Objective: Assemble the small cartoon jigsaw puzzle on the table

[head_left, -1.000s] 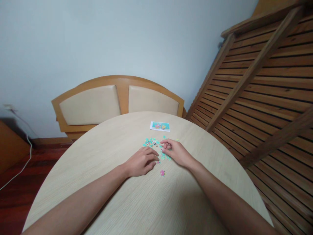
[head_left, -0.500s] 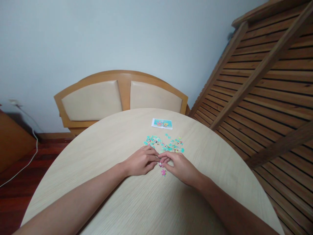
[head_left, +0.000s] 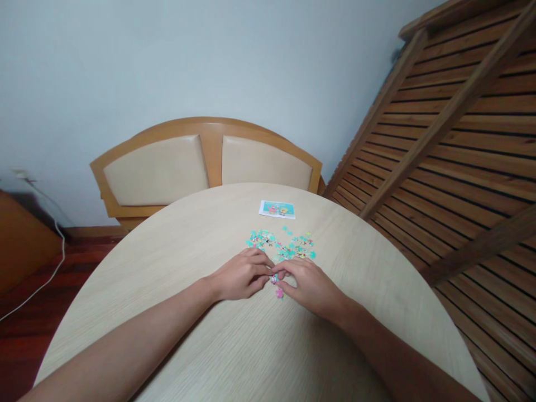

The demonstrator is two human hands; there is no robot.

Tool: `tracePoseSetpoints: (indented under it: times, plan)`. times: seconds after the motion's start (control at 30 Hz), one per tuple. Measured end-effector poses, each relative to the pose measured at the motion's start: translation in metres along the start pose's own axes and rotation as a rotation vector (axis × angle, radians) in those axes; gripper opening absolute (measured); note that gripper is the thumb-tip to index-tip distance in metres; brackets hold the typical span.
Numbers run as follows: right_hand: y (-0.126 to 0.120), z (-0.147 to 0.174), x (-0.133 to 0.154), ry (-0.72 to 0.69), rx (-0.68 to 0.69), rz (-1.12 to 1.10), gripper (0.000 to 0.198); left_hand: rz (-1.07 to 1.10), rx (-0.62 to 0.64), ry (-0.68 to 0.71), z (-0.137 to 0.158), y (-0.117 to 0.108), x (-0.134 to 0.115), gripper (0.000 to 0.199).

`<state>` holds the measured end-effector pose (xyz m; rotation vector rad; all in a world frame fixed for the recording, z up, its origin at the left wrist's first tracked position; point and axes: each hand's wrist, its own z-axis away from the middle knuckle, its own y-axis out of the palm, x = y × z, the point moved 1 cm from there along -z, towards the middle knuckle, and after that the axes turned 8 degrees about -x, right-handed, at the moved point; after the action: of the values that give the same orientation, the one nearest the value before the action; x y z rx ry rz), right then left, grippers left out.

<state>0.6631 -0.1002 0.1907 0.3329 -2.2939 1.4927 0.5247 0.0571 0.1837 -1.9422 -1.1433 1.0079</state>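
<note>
**Left hand (head_left: 243,273) and right hand (head_left: 309,283) together over small printed piece (head_left: 274,280)**

On the near half of the round table (head_left: 188,340), a pink piece (head_left: 279,292) lies just to the near side of the printed piece. The printed piece sits between the fingertips of both hands. The left hand rests palm down on the left, fingers bent, tips beside the piece. The right hand comes in from the right, thumb and index finger at the piece; whether either hand grips it cannot be determined.

Farther on are two spreads of mostly teal pieces, a left cluster (head_left: 260,239) and a right cluster (head_left: 296,247). Two teal pieces (head_left: 287,230) lie just beyond.

Toward the table's far edge lies a picture card (head_left: 277,209), flat, showing a pink and a yellow figure. Beyond it stands a wood-framed padded panel (head_left: 215,156); slatted woodwork (head_left: 456,128) leans on the right.
</note>
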Motion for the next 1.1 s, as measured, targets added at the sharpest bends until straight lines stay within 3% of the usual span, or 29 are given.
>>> tracePoseSetpoints:
  times: [0.6,0.87,1.1]
  plan:
    - [-0.001,-0.001,0.002,0.05,0.018,-0.005,0.027,-0.058,0.005,0.07,0.003,0.001,0.004,0.025]
    - [-0.011,0.001,0.0,-0.001,0.092,-0.027,0.012,-0.106,0.044,0.125,0.001,-0.003,0.0,0.025]
    - [-0.014,0.003,0.002,-0.056,0.147,-0.036,0.012,-0.082,0.04,0.123,0.002,-0.001,0.001,0.024]
